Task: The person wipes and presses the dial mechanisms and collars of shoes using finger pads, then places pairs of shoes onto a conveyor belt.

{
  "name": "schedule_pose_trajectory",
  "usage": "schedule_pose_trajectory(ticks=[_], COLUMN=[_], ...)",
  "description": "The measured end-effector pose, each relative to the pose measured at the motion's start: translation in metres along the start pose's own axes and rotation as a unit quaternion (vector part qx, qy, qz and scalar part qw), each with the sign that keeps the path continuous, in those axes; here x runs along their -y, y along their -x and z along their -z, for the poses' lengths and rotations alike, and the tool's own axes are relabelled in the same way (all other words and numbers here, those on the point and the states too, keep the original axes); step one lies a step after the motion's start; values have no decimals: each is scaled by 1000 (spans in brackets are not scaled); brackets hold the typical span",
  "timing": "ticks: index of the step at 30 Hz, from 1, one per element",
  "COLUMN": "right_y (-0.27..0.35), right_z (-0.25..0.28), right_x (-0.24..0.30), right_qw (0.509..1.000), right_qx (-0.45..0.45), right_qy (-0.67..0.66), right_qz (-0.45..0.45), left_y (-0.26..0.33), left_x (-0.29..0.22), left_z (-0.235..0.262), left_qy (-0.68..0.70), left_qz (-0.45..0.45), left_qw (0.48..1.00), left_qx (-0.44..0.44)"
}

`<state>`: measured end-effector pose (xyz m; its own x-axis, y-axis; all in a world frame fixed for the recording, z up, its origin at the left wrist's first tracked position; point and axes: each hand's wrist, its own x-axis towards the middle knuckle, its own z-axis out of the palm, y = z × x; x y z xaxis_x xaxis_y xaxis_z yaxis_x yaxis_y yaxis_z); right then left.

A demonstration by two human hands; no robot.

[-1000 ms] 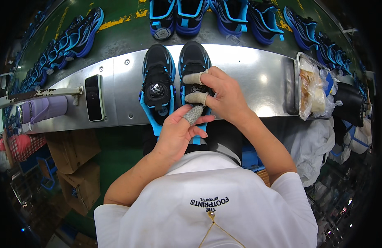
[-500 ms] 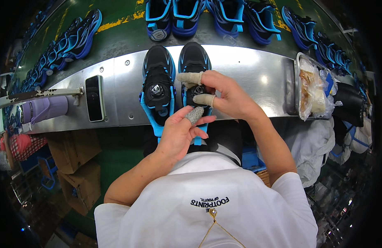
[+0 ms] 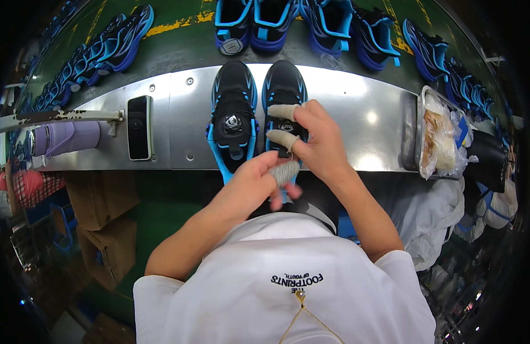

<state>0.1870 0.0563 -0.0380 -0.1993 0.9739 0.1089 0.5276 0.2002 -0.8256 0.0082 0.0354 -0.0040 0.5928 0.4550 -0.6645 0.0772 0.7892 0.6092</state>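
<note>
The right grip [image 3: 320, 137] reached in from the right, thumb and forefinger capped in soft beige cloth sleeves [image 3: 282, 112], held parted on either side of a round, black, glossy dial [image 3: 286, 127]; whether they pinched it could not be told. The left grip [image 3: 253, 180], blurred, had its fingers half curled at the near end of the shoe, one digit wrapped in coarse grey fabric [image 3: 286, 173]; whether it held anything was unclear too.

The right shoe [image 3: 283, 80], black with blue edging and a rounded smooth toe, lay under the right grip, toe pointing far, its heel partly hidden by the left grip. Just beside it on the left was the left shoe [image 3: 233, 86], matching, its dial uncovered.

Both rested on a shiny metal desk [image 3: 356, 109]. To the left lay a flat dark phone [image 3: 140, 127] and a lilac bottle [image 3: 81, 137], partly crossed by a chipped white bar [image 3: 58, 117]; to the right, a metal tray [image 3: 421, 135] of crinkled plastic bags [image 3: 439, 137]. More shoes [image 3: 328, 28] lined the green surface [image 3: 179, 49] on the far side.
</note>
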Motion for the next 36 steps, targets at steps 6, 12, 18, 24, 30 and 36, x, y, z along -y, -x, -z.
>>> schedule_pose_trajectory(ticks=[6, 12, 18, 24, 30, 36], right_y=[-11, -19, -20, -24, -24, -28], right_z=[18, 24, 23, 22, 20, 18], right_x=[12, 8, 12, 10, 10, 14], right_qw=[997, 999, 998, 997, 998, 998], right_qx=[-4, -6, -1, 5, 29, 51], right_qy=[-71, -43, -53, -72, -47, -19], right_qz=[-29, -16, -33, -42, -29, -27], left_y=[-2, -5, -10, -7, -5, -14], left_x=[-17, -23, -26, -30, -24, -23], left_z=[40, 78, 91, 81, 91, 106], left_qy=[-505, -419, -312, -458, -322, -289], left_qz=[-385, -353, -280, -329, -328, -291], left_qw=[672, 817, 894, 790, 878, 906], left_qx=[-381, -180, -156, -240, -130, -106])
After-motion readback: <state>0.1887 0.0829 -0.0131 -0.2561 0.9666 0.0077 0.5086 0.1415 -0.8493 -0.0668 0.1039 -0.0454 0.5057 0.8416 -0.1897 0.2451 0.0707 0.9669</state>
